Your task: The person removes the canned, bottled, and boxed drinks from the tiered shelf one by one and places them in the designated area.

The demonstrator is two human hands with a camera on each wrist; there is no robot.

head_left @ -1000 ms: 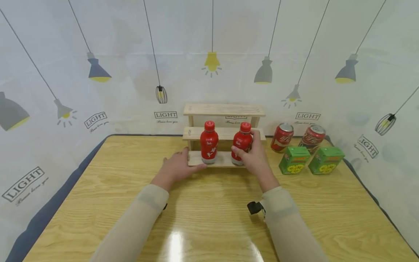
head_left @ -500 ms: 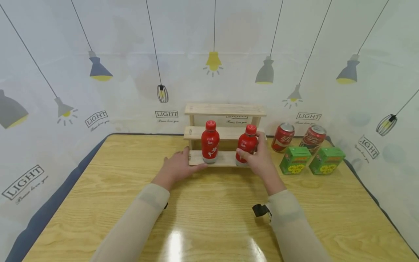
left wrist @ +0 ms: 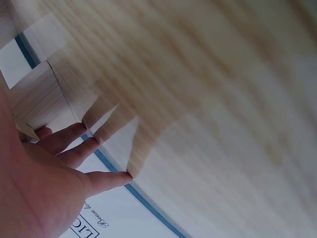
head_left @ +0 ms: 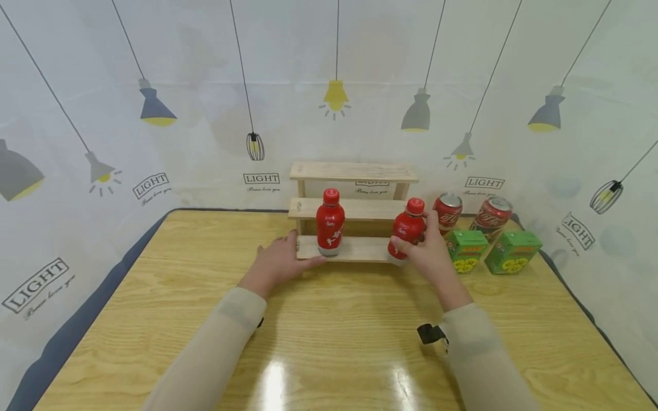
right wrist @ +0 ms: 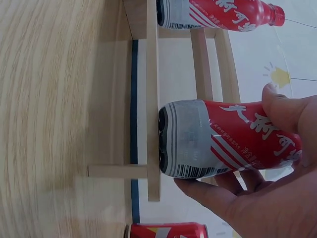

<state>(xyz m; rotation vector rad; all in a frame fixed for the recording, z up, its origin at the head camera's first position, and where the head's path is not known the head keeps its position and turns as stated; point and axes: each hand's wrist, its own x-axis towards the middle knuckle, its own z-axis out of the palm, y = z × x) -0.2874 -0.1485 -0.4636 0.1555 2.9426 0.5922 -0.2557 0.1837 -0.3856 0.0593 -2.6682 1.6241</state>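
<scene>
My right hand [head_left: 436, 257] grips a red cola bottle [head_left: 408, 227] between thumb and fingers, at the right end of the wooden rack's [head_left: 354, 172] lowest shelf. The bottle tilts slightly; in the right wrist view its base [right wrist: 168, 141] is at the shelf board, and I cannot tell whether it bears on it. Another red bottle [head_left: 330, 225] stands upright on the left part of that shelf. My left hand [head_left: 277, 262] rests at the rack's left end, thumb along the shelf's front edge. In the left wrist view its straight fingers [left wrist: 111, 181] touch the tabletop.
Two red soda cans [head_left: 448, 210] [head_left: 492, 216] stand right of the rack. Before them sit two green drink cartons [head_left: 470, 248] [head_left: 513, 251], the nearer one close to my right hand. A printed cloth wall [head_left: 205, 142] borders the wood table [head_left: 329, 319].
My right hand has moved the gripped bottle rightward along the lowest shelf, to its right end, and the bottle now leans a little. The left hand and the other bottle stay put.
</scene>
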